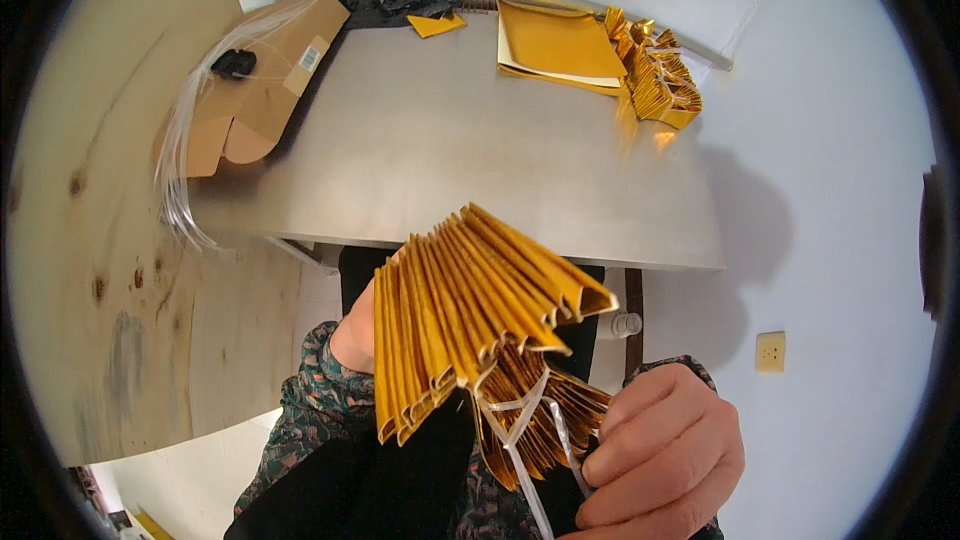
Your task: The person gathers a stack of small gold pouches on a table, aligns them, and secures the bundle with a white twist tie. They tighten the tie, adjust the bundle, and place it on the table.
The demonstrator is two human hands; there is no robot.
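A fanned stack of folded gold foil bags (470, 310) is held up close below my face. My left hand (355, 335) grips the stack from behind at its left side, mostly hidden by the bags. My right hand (665, 455), at the lower right, pinches thin clear plastic straps (525, 430) that run across the lower edge of the stack. The bags spread like a fan, with open folded ends pointing up right.
A grey metal table (450, 150) lies ahead. On it are a flat pile of gold sheets (555, 45), a row of folded gold bags (655, 75), a cardboard box with clear straps (265, 80) and a black plastic bag (400, 0). A white wall with a socket (770, 350) is right.
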